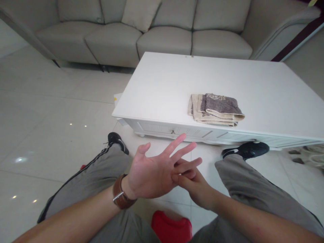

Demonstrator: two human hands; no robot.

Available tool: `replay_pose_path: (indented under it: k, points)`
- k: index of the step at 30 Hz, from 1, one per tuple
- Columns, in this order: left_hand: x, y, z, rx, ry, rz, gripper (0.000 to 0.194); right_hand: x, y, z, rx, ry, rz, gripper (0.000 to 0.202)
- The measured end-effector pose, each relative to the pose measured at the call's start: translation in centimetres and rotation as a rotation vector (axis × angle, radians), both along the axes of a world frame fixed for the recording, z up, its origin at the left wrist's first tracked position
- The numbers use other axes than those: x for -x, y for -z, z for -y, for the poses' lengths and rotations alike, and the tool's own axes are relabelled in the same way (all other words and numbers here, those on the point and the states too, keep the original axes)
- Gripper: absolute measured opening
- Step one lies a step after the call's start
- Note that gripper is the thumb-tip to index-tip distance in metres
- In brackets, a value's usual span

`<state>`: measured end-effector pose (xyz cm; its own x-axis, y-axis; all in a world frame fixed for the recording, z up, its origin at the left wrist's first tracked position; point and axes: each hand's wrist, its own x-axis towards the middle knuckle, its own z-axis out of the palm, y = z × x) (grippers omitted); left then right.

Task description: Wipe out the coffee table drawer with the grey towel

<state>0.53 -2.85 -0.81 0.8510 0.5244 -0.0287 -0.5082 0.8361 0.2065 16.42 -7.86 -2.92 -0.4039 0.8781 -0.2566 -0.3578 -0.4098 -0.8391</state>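
Bare left hand (pixel 154 173) spread open; right hand (pixel 196 189) loosely curled, gripping its fingers.

Towel (pixel 216 109): my folded one is beige, with a grey-brown top layer bearing a pale ornamental border.
Table (pixel 164 84): plain white, with white panelled drawer fronts.
Sofa (pixel 162 37): light grey-beige all over, with a cushion (pixel 140 13) in the same tone.
Floor (pixel 50 111): glossy off-white tiles.
My trousers (pixel 101 179): grey with a dark side stripe.
My shoes (pixel 249 148): black with a white mark.
Watch strap (pixel 120 197) on my left wrist: brown with a silver buckle.
Stool (pixel 170 227) under me: bright red.
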Motion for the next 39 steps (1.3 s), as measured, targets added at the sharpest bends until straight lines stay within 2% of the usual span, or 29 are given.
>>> replay_pose_path:
  k: [6, 13, 22, 29, 32, 36, 39]
  points:
    - [0.1, -0.6, 0.2, 0.009, 0.025, -0.009, 0.084, -0.3, 0.4, 0.0, -0.082, -0.024, 0.026, 0.022]
    - [0.2, -0.8, 0.3, -0.005, 0.022, -0.018, 0.086, -0.1, 0.7, 0.0, -0.183, 0.019, 0.075, 0.016]
    - [0.1, -0.4, 0.8, -0.033, 0.052, -0.019, 0.084, -0.1, 0.4, 0.2, -0.107, 0.006, 0.091, 0.016]
    - [0.0, -0.6, 0.6, -0.069, 0.063, -0.044, 0.086, -0.5, 0.0, 0.1, -0.168, 0.019, 0.113, 0.010]
    - [-0.1, -0.7, 0.7, -0.095, 0.062, -0.067, 0.086, -0.3, 0.0, 0.0, -0.122, 0.003, 0.035, 0.015]
    - [-0.1, -0.6, 0.8, -0.103, 0.053, -0.061, 0.087, 0.1, -0.5, 0.0, 0.023, -0.024, -0.095, 0.027]
    - [-0.1, -0.6, 0.8, -0.101, 0.050, -0.059, 0.086, 0.4, -1.0, 0.0, 0.085, -0.034, -0.111, 0.030]
